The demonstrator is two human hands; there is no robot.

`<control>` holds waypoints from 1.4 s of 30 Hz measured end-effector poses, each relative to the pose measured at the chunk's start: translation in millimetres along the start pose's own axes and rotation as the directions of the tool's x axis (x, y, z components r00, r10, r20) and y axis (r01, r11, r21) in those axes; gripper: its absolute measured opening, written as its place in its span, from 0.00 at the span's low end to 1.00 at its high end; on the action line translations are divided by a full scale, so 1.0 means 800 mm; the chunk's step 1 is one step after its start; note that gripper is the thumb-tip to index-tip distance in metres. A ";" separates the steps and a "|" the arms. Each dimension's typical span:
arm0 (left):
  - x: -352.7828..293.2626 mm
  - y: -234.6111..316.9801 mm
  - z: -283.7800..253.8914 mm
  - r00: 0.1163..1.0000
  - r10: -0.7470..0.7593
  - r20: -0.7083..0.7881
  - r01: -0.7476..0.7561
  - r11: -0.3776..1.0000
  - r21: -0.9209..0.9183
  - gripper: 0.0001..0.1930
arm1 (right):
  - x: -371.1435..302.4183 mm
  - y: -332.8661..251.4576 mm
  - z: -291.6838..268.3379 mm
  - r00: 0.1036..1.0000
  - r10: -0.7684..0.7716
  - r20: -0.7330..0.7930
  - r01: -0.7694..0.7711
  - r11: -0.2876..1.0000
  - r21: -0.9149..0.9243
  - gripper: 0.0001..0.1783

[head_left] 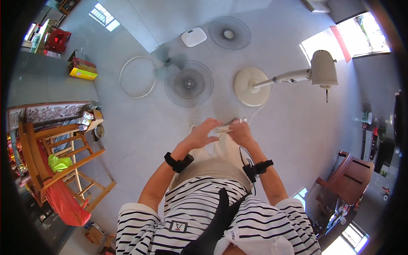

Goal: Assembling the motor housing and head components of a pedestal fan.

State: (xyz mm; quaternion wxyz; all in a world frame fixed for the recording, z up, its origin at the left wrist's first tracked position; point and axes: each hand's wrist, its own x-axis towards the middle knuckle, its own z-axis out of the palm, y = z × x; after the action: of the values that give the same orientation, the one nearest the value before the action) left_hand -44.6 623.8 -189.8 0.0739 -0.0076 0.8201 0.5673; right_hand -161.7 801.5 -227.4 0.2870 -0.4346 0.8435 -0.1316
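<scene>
Your left hand [205, 132] has thumb and fingers parted, seemingly empty; your curled right hand [241, 132] appears to pinch a small pale piece [224, 128] between them. Step, as judged: handling that piece; next calls for steadying it.

Large, pale grey, glossy floor tiles [136, 114] fill the middle of the frame, their thin joints faintly visible. At upper right, strong daylight pours through a bright opening [367, 34] above a grey wall [376, 70]. A barred patch of window light [105, 17] shines at upper left. An ornately patterned panel [55, 111] and light-brown wooden furniture frames [87, 152] crowd the left edge; a reddish-brown wooden chair [350, 178] stands lower right.
</scene>
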 end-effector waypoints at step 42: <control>-0.189 -0.248 -0.185 0.283 -0.959 0.003 0.613 0.179 -0.770 0.18 | -0.046 0.129 0.051 0.416 0.841 0.345 -0.722 0.075 0.688 0.13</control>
State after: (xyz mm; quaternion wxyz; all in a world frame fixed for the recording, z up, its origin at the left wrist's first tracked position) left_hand 107.4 404.3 -303.7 0.1508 -0.6192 0.4153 0.6491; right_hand -188.3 892.9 -295.4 0.4021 0.2641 0.8135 -0.3266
